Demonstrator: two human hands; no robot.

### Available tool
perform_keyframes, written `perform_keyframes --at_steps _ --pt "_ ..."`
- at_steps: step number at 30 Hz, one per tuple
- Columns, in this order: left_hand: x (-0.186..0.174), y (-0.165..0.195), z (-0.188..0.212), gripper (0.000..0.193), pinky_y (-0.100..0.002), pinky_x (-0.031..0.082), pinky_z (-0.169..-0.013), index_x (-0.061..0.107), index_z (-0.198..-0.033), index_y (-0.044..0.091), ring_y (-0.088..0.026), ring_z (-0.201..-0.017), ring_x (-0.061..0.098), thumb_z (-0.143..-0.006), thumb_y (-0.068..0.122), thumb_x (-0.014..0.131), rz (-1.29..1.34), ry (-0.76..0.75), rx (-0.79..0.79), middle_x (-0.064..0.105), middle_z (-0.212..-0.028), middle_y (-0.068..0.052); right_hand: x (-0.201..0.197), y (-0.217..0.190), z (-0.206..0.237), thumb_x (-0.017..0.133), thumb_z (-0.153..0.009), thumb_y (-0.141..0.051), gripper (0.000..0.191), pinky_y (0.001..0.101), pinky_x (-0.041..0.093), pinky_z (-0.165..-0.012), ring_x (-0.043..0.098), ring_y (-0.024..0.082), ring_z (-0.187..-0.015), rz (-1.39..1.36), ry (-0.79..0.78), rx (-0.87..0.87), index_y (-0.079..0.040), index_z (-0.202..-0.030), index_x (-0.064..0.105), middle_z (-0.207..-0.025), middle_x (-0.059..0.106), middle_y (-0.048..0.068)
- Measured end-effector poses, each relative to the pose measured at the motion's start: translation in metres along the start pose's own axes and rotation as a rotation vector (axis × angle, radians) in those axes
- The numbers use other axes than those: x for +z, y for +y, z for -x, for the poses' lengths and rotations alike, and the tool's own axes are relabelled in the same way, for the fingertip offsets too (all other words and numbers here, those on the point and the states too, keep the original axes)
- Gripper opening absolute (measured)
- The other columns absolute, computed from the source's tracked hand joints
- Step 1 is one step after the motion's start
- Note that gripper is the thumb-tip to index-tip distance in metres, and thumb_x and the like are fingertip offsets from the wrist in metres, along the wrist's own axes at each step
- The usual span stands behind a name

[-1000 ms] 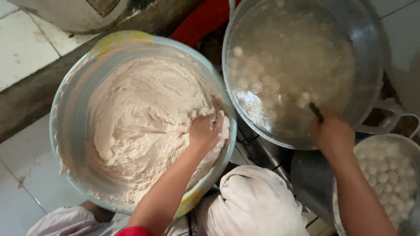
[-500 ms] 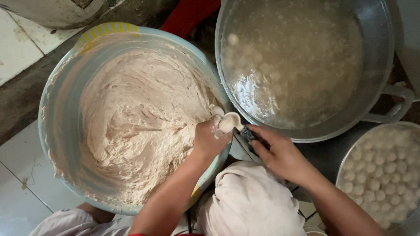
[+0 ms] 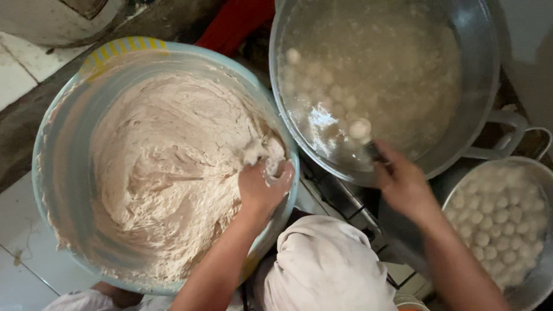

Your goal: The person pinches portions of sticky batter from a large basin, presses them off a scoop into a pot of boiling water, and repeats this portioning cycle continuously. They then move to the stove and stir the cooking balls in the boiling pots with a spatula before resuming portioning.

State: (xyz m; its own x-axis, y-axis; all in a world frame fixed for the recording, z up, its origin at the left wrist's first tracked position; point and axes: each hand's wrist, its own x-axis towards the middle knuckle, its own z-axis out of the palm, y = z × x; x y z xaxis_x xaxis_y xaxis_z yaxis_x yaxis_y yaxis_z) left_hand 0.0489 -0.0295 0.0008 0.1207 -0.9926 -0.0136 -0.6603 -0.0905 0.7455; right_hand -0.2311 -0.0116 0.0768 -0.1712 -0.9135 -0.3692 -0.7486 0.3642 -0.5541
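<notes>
Dough [image 3: 173, 173], a big pale sticky mass of it, is filling most of the light blue plastic basin [image 3: 57, 173] on the left. The left hand [image 3: 262, 187] is digging into the dough at the basin's right edge, fingers curled tight around a lump of it (they're smeared all over). The right hand [image 3: 403, 184] is reaching over the near rim of the big metal pot [image 3: 484, 75], fingers closed on a dark handle, probably a spoon, though the working end is hidden under the cloudy water. Right next to that hand a round white ball [image 3: 360, 128] is floating, with more of them drifting further up in the pot. Off to the far right, a smaller metal bowl [image 3: 538, 173] is sitting packed with finished white balls. White cloth [image 3: 322, 270] is bunching up between the two arms.
</notes>
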Motion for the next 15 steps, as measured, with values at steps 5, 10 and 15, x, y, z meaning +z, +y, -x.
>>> perform_keyframes --at_steps 5,10,15 --pt "0.005 -0.003 0.004 0.024 -0.043 0.058 -0.069 0.075 -0.084 0.004 -0.036 -0.069 0.072 -0.085 0.028 0.074 0.338 -0.073 -0.197 0.072 -0.071 -0.017 -0.016 0.013 -0.010 0.066 -0.098 -0.015 0.041 0.0351 0.053 -0.073 0.065 0.016 -0.078 0.211 0.160 -0.098 -0.009 -0.139 0.064 -0.097 0.070 0.011" --pt "0.020 -0.006 0.010 0.019 -0.039 0.057 -0.062 0.069 -0.087 0.005 -0.034 -0.065 0.071 -0.086 0.022 0.076 0.365 0.056 0.055 0.071 -0.072 -0.013 0.005 -0.017 0.009 0.064 -0.098 -0.020 0.041 0.0347 0.050 -0.060 0.057 0.017 -0.067 -0.239 -0.187 0.194 -0.012 -0.138 0.066 -0.083 0.067 0.009" --pt "0.028 -0.010 0.013 0.024 -0.041 0.056 -0.062 0.066 -0.088 0.004 -0.036 -0.070 0.071 -0.078 0.021 0.080 0.383 0.024 0.199 0.070 -0.075 -0.015 0.037 -0.062 0.031 0.067 -0.093 -0.016 0.044 0.0285 0.054 -0.063 0.061 0.011 -0.070 -0.174 -0.274 -0.188 -0.007 -0.135 0.063 -0.092 0.074 0.004"
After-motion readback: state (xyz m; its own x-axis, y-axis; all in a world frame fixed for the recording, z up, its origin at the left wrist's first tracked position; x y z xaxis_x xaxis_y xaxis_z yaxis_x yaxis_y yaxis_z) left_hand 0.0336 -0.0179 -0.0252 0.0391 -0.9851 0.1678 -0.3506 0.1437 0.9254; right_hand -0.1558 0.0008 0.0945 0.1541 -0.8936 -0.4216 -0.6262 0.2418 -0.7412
